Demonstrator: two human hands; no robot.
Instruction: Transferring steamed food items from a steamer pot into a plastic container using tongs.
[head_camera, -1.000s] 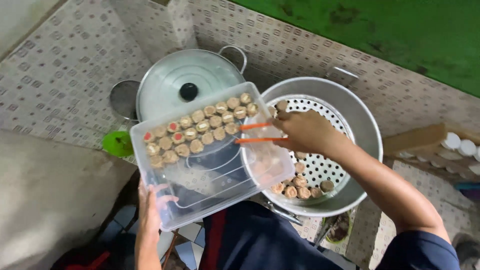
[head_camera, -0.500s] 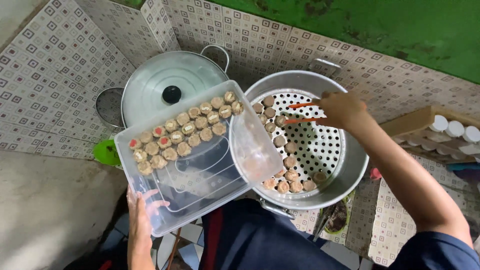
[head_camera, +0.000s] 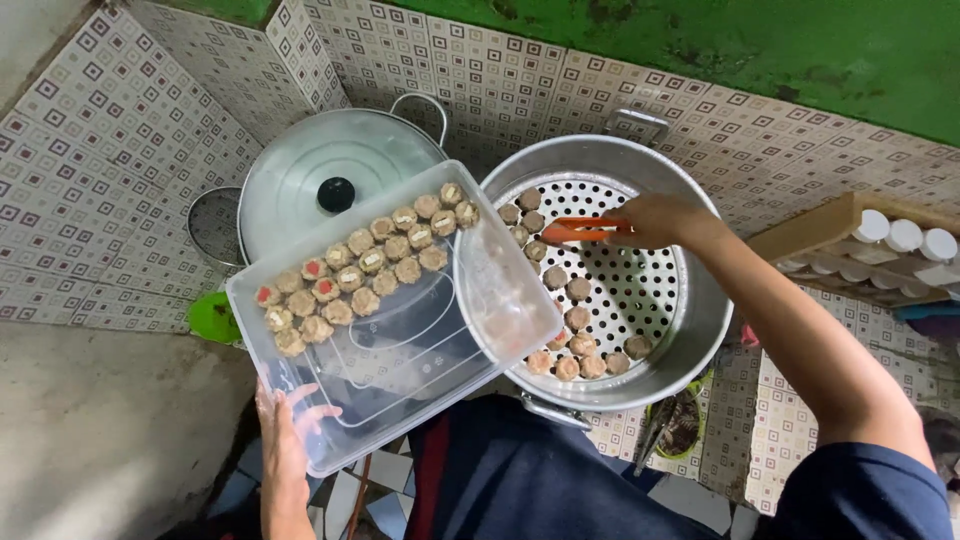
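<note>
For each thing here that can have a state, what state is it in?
Clear plastic container: tilted, partly filled with dumplings.
Left hand: supporting the container from beneath.
Right hand: gripping orange tongs.
Steamer pot: uncovered, dumplings along its perforated tray.
Second pot: covered by a lid.
</note>
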